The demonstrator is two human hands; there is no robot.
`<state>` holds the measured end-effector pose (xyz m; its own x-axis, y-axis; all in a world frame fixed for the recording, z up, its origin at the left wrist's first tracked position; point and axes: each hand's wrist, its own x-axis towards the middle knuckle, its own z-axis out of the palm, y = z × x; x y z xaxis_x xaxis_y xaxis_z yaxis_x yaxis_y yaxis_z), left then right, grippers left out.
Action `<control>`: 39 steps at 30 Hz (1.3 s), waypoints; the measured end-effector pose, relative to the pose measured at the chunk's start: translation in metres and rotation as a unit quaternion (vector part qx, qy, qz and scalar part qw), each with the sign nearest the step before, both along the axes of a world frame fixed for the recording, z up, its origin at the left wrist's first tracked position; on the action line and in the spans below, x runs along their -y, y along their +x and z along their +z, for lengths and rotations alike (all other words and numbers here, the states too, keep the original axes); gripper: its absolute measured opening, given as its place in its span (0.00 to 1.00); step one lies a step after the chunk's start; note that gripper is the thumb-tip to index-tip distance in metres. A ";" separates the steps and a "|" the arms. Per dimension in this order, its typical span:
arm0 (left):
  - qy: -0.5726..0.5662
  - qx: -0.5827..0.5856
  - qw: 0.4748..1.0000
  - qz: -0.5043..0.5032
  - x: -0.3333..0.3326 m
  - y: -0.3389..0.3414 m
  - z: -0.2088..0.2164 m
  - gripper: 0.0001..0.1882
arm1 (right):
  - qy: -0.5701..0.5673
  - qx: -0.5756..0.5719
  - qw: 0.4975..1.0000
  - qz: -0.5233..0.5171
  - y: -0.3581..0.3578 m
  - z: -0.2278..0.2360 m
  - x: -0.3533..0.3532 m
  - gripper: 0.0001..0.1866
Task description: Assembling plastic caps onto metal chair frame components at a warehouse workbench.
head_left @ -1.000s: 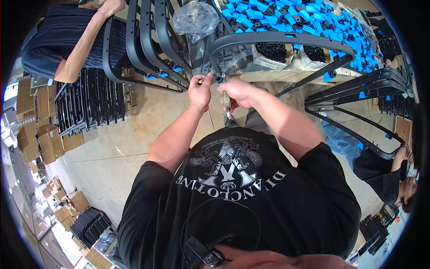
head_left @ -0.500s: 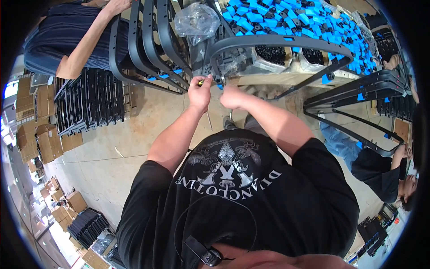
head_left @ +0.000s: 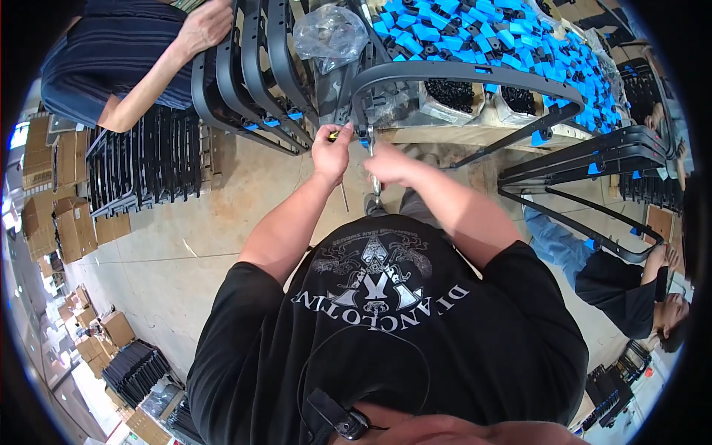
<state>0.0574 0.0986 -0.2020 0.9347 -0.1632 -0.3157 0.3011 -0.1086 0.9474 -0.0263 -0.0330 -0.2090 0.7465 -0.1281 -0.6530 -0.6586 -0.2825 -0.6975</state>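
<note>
A black metal tube frame [head_left: 460, 72] with bent corners lies in front of me, its near left corner between my hands. My left hand [head_left: 331, 154] is closed round a screwdriver [head_left: 344, 197], whose thin shaft hangs below the fist and whose yellow-and-black part shows at the fingers. Just right of it, my right hand [head_left: 389, 165] is closed on a silver metal hand tool [head_left: 376, 188] that reaches up to the frame's corner. Its exact kind is hard to make out. A small blue piece sits on the frame next to the fingers.
Heaped blue-and-black plastic parts [head_left: 452, 33] cover the bench beyond, beside boxes of small black pieces [head_left: 449, 95]. A clear plastic bag [head_left: 330, 37] lies left of them. Black frames [head_left: 252, 67] stand at left near a co-worker's hand [head_left: 205, 27]; more frames [head_left: 586, 159] stand right, by another person.
My right hand's silver tool has swung, so more of its length shows below the fist. My left hand stays nearly still. The left co-worker's hand has moved right and nearer.
</note>
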 end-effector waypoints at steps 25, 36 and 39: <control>0.011 -0.071 0.997 0.003 -0.009 0.002 0.010 0.10 | -0.187 0.018 0.978 0.086 0.000 0.020 -0.006 0.33; 0.199 0.011 0.980 -0.010 -0.035 -0.035 -0.007 0.30 | -0.092 0.057 0.989 0.096 -0.024 0.016 -0.016 0.50; 0.249 -0.023 0.965 -0.074 -0.028 -0.037 -0.010 0.20 | -0.098 0.030 0.989 0.108 -0.023 0.028 -0.016 0.50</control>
